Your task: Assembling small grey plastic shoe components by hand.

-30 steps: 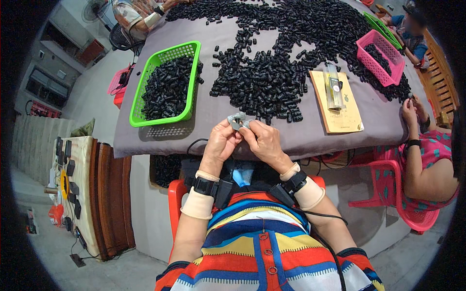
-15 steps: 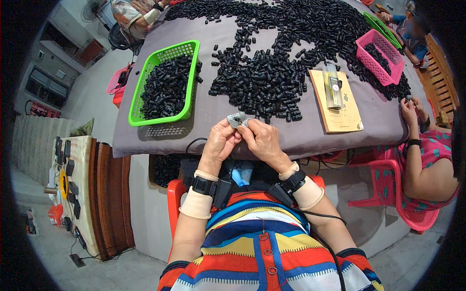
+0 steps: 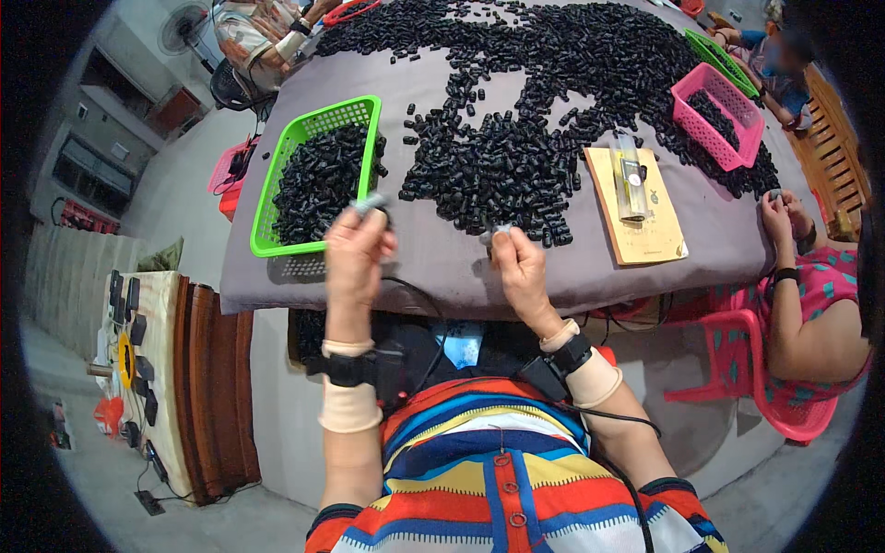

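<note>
My left hand (image 3: 355, 253) is over the near right corner of the green basket (image 3: 371, 157), smeared by motion, its fingers drawn together. Something silvery grey (image 3: 371, 203) shows at its fingertips, with a dark blur beside it; whether that is a held piece I cannot tell. My right hand (image 3: 522, 272) is closed in a pinch at the near edge of the pile of small black cylindrical parts (image 3: 493, 175). Another bit of silvery grey (image 3: 498, 232) shows at its thumb and finger, and what they pinch is hidden. Black parts fill much of the basket.
A yellowish pad (image 3: 650, 241) with a clear plastic case (image 3: 631, 184) on it lies right of the pile. Beyond stands a pink basket (image 3: 680, 101) of black parts. A co-worker's hands (image 3: 784, 217) work at the right table edge. A black cable (image 3: 415, 288) hangs near my left wrist.
My hands were together in front of the pile, fingers meeting at something silvery grey. They have parted: the left went left to the green basket, the right a little right along the pile.
</note>
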